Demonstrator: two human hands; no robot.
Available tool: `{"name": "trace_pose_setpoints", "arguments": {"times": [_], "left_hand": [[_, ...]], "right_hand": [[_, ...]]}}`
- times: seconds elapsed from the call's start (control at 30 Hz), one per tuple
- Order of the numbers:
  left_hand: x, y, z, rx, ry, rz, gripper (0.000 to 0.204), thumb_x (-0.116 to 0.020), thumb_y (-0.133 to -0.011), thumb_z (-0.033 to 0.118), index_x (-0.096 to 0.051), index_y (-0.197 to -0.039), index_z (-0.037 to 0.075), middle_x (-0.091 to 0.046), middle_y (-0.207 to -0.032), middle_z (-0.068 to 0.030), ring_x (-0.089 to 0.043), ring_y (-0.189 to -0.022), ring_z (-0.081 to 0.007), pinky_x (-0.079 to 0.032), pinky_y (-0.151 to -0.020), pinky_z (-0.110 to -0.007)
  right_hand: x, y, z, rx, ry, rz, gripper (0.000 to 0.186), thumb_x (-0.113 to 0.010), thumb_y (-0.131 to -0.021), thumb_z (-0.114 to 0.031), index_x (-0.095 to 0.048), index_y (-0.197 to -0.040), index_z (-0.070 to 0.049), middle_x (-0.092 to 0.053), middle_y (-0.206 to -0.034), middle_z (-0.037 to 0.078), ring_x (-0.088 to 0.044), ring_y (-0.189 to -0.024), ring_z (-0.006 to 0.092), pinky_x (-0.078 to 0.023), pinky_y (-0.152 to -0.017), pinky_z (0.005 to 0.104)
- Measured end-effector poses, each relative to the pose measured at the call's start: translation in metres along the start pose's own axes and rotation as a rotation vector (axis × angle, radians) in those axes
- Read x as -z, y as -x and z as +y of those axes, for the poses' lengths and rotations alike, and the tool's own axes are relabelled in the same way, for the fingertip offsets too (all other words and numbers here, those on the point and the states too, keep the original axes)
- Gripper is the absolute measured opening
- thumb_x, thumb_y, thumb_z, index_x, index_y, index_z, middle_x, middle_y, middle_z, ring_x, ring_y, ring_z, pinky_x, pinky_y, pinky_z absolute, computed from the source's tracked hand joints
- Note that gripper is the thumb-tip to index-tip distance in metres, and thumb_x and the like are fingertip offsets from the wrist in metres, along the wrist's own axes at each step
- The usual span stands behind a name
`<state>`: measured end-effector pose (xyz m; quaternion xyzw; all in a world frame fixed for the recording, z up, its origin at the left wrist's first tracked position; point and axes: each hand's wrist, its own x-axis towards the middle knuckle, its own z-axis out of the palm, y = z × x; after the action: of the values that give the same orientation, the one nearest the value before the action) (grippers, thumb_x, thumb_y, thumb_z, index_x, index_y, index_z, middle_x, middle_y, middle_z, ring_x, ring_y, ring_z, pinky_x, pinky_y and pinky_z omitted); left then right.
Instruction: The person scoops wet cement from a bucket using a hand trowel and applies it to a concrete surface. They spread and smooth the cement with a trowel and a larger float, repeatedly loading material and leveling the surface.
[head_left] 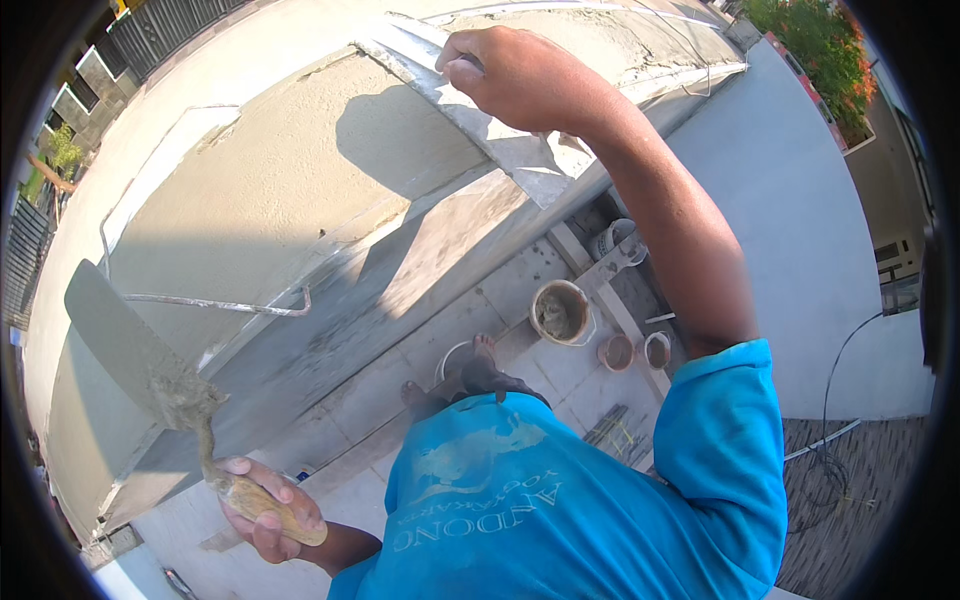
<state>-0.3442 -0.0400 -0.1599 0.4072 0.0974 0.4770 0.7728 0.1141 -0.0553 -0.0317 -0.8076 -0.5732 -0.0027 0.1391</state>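
Observation:
My left hand [262, 508] is closed around the wooden handle of a trowel [128, 345] at the lower left. The trowel's long grey blade points up and away, with a lump of wet mortar at its heel. At the top middle my right hand [520, 82] has its fingers curled at a long flat bar [458, 118], pale and smeared with mortar. This bar lies across the far edge of the mortar-coated ledge [270, 180]. Part of my grip on it is hidden behind the back of my hand.
Bent metal rods [220, 302] stick out over the ledge. Below, on the tiled floor by my feet, stand a bucket of mortar [560, 312], smaller tubs [616, 352] and wooden planks [622, 315]. A black cable [826, 420] hangs by the white wall [765, 230] at right.

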Motion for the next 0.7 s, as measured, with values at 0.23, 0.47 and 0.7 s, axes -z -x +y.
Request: {"name": "trace_pose_setpoints", "arguments": {"times": [0.23,0.47,0.7], "left_hand": [[-0.03,-0.006,-0.02,-0.008,-0.017,0.029,0.055,-0.055,-0.087,0.001,-0.025,-0.131,-0.012,-0.052,-0.088,-0.0257,-0.059,-0.049,-0.0259,-0.056,-0.04,-0.037],[-0.059,-0.006,-0.048,-0.03,-0.072,0.024,0.061,-0.053,-0.086,0.001,-0.02,-0.136,-0.012,-0.051,-0.089,-0.029,-0.058,-0.049,-0.0278,-0.056,-0.04,-0.037],[-0.09,-0.013,-0.079,-0.043,-0.108,-0.141,0.053,-0.052,-0.098,0.003,-0.02,-0.138,-0.01,-0.054,-0.102,-0.0273,-0.06,-0.054,-0.0266,-0.053,-0.041,-0.034]], "right_hand": [[0.016,-0.006,0.111,-0.144,0.064,0.04,0.032,-0.048,-0.104,-0.024,-0.07,-0.123,-0.009,-0.074,-0.091,0.018,-0.071,-0.073,0.0231,-0.058,-0.074,0.039],[0.033,-0.018,0.209,-0.043,-0.031,0.11,0.028,-0.053,-0.095,-0.018,-0.073,-0.105,-0.002,-0.073,-0.105,0.02,-0.068,-0.1,0.0361,-0.051,-0.092,0.0428],[0.046,-0.023,0.303,0.114,0.047,0.111,0.029,-0.049,-0.098,-0.018,-0.073,-0.107,-0.002,-0.073,-0.105,0.019,-0.068,-0.097,0.0318,-0.052,-0.092,0.0407]]}}
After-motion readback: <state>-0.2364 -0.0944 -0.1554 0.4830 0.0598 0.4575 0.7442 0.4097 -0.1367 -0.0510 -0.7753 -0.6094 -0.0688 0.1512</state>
